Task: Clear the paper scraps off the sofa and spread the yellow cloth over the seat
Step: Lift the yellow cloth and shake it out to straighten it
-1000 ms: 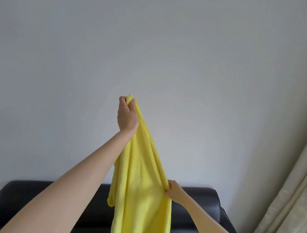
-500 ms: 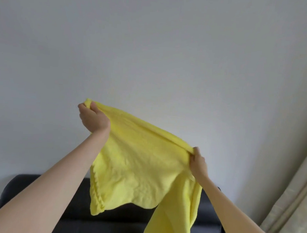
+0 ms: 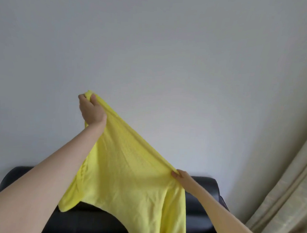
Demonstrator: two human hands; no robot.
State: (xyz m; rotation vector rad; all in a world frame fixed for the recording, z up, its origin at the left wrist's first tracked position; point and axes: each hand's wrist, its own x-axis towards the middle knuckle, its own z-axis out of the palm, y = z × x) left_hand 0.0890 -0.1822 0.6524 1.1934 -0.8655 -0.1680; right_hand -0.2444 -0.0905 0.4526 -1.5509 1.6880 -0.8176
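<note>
A: Head view, nearest first: two bare forearms reach up and forward, and between them hangs the yellow cloth (image 3: 129,177), held in the air in front of the black sofa (image 3: 201,203).

B: Which step does that make it?

A: Opening the cloth out, by the look of it. No paper scraps show on the part of the sofa in view, though the seat itself is mostly hidden behind the cloth and arms, so that half cannot be confirmed.

B: How do the hands hold it?

A: The left hand (image 3: 91,110) is raised high, fingers curled round the bunched top corner, a nub of cloth poking out above the knuckles. The right hand (image 3: 181,177) is lower, out to the right, pinching the same top edge between thumb and fingers. The edge runs taut and slanted between them; the rest droops below, one flap loose under the left forearm.

B: And next?

A: Probably levelling the hands, drawing them wider, then lowering the cloth flat onto the seat.

B: Beyond that?

A: A plain pale wall (image 3: 169,55), and a beige curtain (image 3: 286,192) at the right.
</note>
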